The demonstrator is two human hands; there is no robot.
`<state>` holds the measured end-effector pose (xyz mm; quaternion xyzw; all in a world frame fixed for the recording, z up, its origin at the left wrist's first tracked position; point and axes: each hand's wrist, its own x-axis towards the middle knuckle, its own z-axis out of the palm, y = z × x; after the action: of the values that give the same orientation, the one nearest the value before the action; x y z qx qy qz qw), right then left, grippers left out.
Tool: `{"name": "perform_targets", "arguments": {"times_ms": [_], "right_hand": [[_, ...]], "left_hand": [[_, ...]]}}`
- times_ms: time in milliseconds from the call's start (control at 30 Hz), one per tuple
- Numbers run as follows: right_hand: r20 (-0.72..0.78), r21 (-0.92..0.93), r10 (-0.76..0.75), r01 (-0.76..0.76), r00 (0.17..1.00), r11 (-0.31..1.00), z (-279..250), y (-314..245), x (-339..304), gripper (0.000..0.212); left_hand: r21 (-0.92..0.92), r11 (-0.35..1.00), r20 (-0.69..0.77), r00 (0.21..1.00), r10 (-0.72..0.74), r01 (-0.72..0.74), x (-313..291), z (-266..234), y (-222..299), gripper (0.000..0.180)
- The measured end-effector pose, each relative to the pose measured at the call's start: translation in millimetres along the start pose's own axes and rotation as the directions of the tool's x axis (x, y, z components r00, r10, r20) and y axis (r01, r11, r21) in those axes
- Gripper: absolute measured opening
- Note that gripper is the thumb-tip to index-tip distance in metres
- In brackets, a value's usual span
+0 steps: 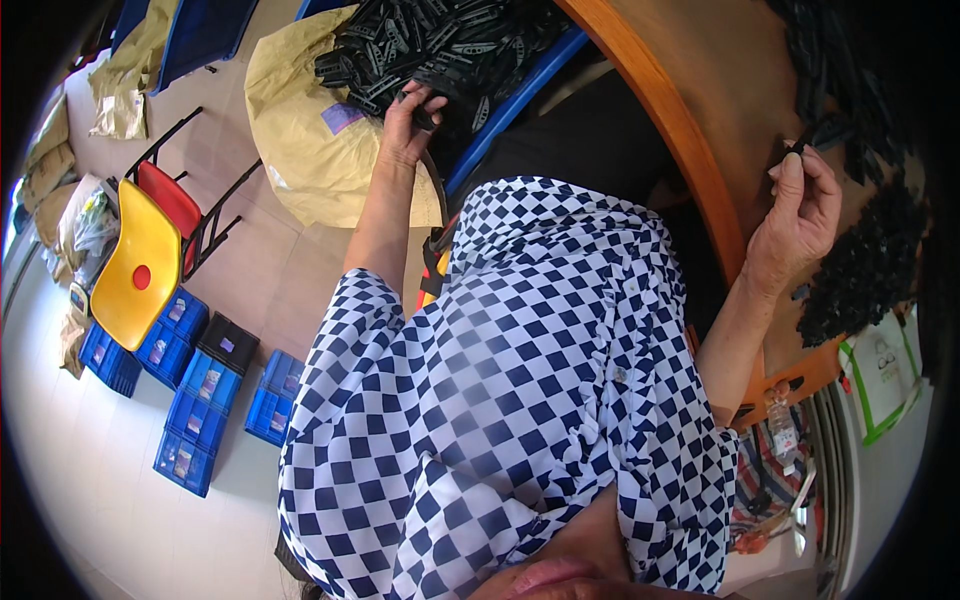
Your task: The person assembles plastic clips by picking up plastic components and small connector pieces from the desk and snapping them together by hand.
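Note:
On the left, my left hand (408, 128) is curled around a black plastic part, over a heap of long black plastic pieces (450, 45). The heap lies in a blue crate (518, 108), with a tan paper sack (290, 130) spread against its side. My right hand (796, 215) is raised at the wooden table (730, 90) on the right, thumb and fingertips pinching a small black piece (796, 147). Just beyond those fingertips lie more long black parts (850, 85). A pile of small black pieces (865, 265) sits beside the right wrist.
A yellow chair (135, 260) and a red chair (165, 205) stand on the floor at left, near several blue boxes (195, 415) and a black box (228, 343). Below the table's end are a plastic bottle (782, 430) and a white bag with green edging (880, 385).

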<state>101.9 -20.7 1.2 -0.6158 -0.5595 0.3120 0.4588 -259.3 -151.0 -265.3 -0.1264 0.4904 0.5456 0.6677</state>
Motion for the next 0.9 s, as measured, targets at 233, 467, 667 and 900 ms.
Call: {"name": "perform_targets", "arguments": {"times_ms": [233,467,667,900], "right_hand": [[-0.011,-0.028,-0.002,0.002,1.0,1.0,-1.1,-0.7,0.3,0.011],[0.012,0.019,0.004,-0.004,1.0,1.0,5.3,-1.1,-1.6,0.011],[-0.005,0.022,0.015,-0.015,1.0,1.0,2.5,-2.6,-2.3,0.011],[0.01,0.022,-0.019,0.018,1.0,1.0,1.0,3.5,2.0,0.011]], "left_hand": [[0.976,0.042,0.162,0.844,0.511,-0.213,4.6,53.8,-46.7,0.034],[0.912,-0.358,0.331,0.873,0.359,-0.199,52.9,85.2,-72.5,0.034],[0.519,0.854,0.037,0.996,-0.079,0.049,55.9,75.4,-52.5,0.022],[-0.005,0.941,0.269,0.907,-0.324,0.338,11.4,71.4,-34.6,0.026]]}}
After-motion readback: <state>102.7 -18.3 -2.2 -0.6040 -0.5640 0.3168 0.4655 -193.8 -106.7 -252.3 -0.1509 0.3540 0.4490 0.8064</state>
